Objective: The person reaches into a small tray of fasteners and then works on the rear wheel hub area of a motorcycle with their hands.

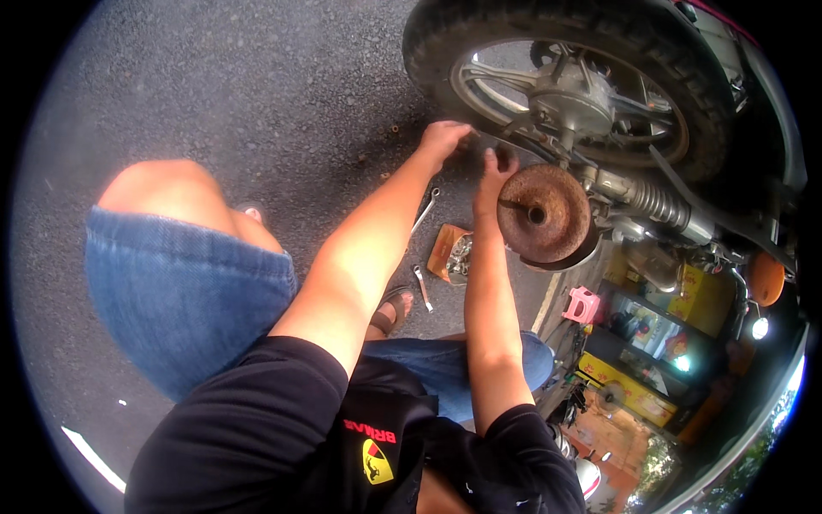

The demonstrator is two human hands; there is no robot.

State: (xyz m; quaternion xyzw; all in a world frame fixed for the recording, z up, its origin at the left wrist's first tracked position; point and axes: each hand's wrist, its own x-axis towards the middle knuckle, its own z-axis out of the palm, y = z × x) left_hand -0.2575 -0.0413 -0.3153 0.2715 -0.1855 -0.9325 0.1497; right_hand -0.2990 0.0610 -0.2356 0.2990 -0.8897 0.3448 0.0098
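Note:
My left hand reaches to the lower edge of a motorcycle wheel. Its fingers are bent and close together; whatever is in them is lost in shadow. Beside it, my right hand has thumb and fingers apart, right next to the rusty round end of an exhaust muffler. A dark gap shows between those fingers, with nothing I can make out in it. Below the hands, a long wrench lies on the asphalt partly behind my left forearm. A shorter wrench lies nearer my foot.
An orange-brown open box with small metal parts sits between my forearms. Small ring-like pieces lie on the asphalt. A shock absorber and an orange turn signal stick out at right. A pink stool stands farther off.

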